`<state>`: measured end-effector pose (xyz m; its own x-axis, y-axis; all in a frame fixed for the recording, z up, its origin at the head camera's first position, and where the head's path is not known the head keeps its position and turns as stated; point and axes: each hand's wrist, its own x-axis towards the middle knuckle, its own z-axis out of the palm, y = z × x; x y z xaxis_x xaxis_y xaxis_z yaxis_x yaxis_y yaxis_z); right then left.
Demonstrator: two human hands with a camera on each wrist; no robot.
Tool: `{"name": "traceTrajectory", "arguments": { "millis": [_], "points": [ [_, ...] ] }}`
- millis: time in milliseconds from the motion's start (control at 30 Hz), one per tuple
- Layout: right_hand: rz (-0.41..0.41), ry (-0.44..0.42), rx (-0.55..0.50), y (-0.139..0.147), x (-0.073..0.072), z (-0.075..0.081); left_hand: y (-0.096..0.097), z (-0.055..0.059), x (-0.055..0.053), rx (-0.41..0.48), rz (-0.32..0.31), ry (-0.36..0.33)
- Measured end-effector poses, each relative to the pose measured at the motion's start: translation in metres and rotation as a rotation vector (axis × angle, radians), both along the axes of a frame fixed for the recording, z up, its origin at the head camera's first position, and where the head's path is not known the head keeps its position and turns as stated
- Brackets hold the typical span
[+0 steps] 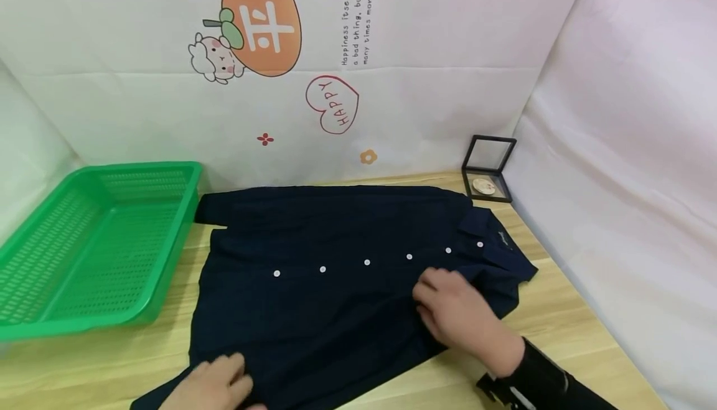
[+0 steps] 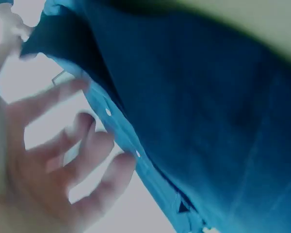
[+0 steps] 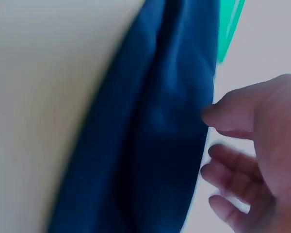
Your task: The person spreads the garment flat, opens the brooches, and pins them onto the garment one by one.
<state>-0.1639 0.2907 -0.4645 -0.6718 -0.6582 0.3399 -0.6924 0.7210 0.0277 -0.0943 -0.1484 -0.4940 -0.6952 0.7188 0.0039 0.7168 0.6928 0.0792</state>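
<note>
A dark navy button-up shirt [image 1: 336, 316] lies spread on the table, its collar [image 1: 498, 248] to the right and a row of white buttons along its middle. My right hand [image 1: 456, 310] is over the near front of the shirt, below the buttons. In the right wrist view that hand [image 3: 247, 160] has thumb and bent fingers apart, with nothing pinched between them. At the shirt's lower left is my left hand [image 1: 210, 385], partly cut off by the frame. Loosely bent, spread fingers of the left hand [image 2: 63, 155] show in the left wrist view; contact with the cloth is unclear.
A green plastic basket [image 1: 154, 285] stands left of the shirt. At the back right, a small black-framed display case [image 1: 487, 170] holds a round pale disc. White printed cloth [image 1: 437, 105] rises behind the wooden table [image 1: 566, 329], and plain white cloth [image 1: 627, 149] borders the right.
</note>
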Motion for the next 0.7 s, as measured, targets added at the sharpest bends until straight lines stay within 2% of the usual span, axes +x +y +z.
{"name": "traceTrajectory", "arguments": {
  "millis": [67,100,133,233,300,367,500,533,567,633,700],
  "points": [
    [-0.095,0.05,0.013,0.01,-0.006,0.003,0.005,0.006,-0.002,-0.029,0.126,0.009],
    [-0.142,0.04,0.041,0.015,-0.009,0.005,0.007,0.008,-0.004,-0.04,0.176,0.004],
    [-0.182,0.014,0.079,0.021,-0.011,0.006,0.007,0.01,-0.005,-0.075,0.2,-0.028],
    [-0.228,-0.04,0.127,0.03,-0.013,0.006,0.007,0.011,-0.011,-0.085,0.203,-0.122],
    [-0.215,-0.04,0.109,0.034,-0.013,0.006,0.006,0.015,-0.012,-0.065,0.182,-0.125],
    [-0.198,-0.007,0.076,0.037,-0.014,0.007,0.003,0.023,-0.012,-0.032,0.166,-0.021],
    [-0.182,0.088,0.012,0.041,-0.016,0.011,-0.004,0.041,-0.016,0.097,0.145,0.303],
    [-0.185,0.098,0.002,0.041,-0.016,0.012,-0.005,0.045,-0.017,0.123,0.14,0.365],
    [-0.187,0.101,-0.002,0.042,-0.016,0.012,-0.006,0.047,-0.018,0.137,0.129,0.402],
    [-0.198,0.078,0.006,0.042,-0.014,0.012,-0.006,0.048,-0.018,0.122,0.106,0.423],
    [-0.211,0.034,0.026,0.042,-0.01,0.012,-0.004,0.044,-0.014,0.063,0.107,0.353]
  ]
}}
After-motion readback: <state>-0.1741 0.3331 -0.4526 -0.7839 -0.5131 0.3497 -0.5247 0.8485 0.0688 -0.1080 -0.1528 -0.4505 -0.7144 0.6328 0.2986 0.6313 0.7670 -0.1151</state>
